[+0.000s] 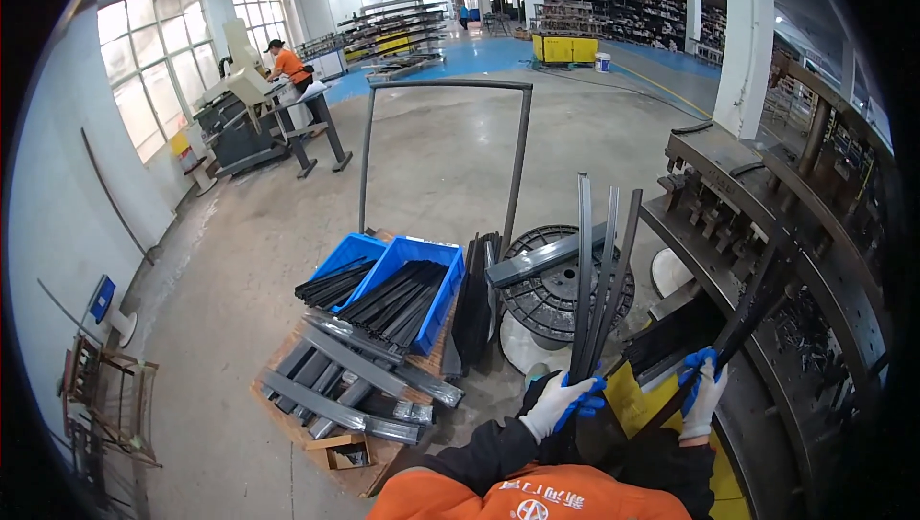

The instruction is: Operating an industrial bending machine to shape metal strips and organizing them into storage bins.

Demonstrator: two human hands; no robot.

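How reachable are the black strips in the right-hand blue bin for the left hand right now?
Probably not directly: the left hand is occupied, gripping long dark strips, and the black strips in the right-hand blue bin appear beyond easy reach.

This is a factory workshop with the look of metalworking. On the right, near, stands a heavy dark steel machine frame (728,184), with a thick white square pillar (746,50) behind it. Far left, a person in an orange top (287,64) leans over a bulky cream-and-dark-grey machine (230,122) beside tall gridded windows (153,65). At the far end, long open racks (613,17) carry stacked stock above a glossy blue-painted floor (479,55). Nearer come bare grey concrete (450,156), blue plastic crates (443,307) and long slim dark strips (584,271).
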